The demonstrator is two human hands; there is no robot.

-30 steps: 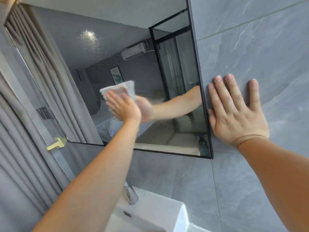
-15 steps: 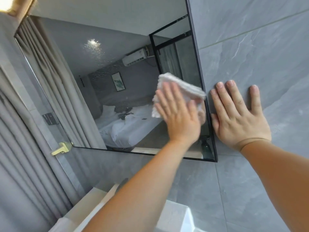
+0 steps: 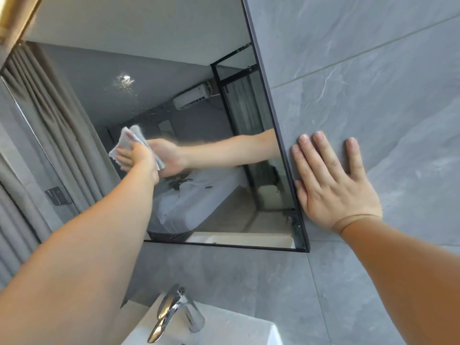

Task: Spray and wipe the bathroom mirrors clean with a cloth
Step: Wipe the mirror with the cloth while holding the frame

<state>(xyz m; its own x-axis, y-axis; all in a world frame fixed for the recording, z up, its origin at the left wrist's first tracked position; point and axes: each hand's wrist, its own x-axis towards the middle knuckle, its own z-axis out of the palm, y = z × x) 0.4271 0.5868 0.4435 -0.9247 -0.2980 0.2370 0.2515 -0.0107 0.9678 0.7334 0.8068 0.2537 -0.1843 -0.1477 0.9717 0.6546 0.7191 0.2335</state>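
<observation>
A black-framed mirror (image 3: 199, 70) hangs on the grey tiled wall. My left hand (image 3: 137, 156) reaches out to the middle-left of the glass and presses a white cloth (image 3: 125, 140) flat against it; the cloth sticks out above my fingers. The hand and forearm are reflected just to the right of it. My right hand (image 3: 331, 185) lies flat with spread fingers on the tile, its thumb side touching the mirror's right frame edge. No spray bottle is in view.
A chrome faucet (image 3: 174, 312) and a white sink (image 3: 224, 327) sit directly below the mirror. Grey curtains (image 3: 37, 145) hang at the left. A brass fixture (image 3: 15, 16) juts in at the top left. Grey tile wall (image 3: 373, 83) fills the right side.
My left hand swept the cloth from the mirror's right edge, beside my right hand, back across the glass to the middle-left. My right hand stayed on the tile.
</observation>
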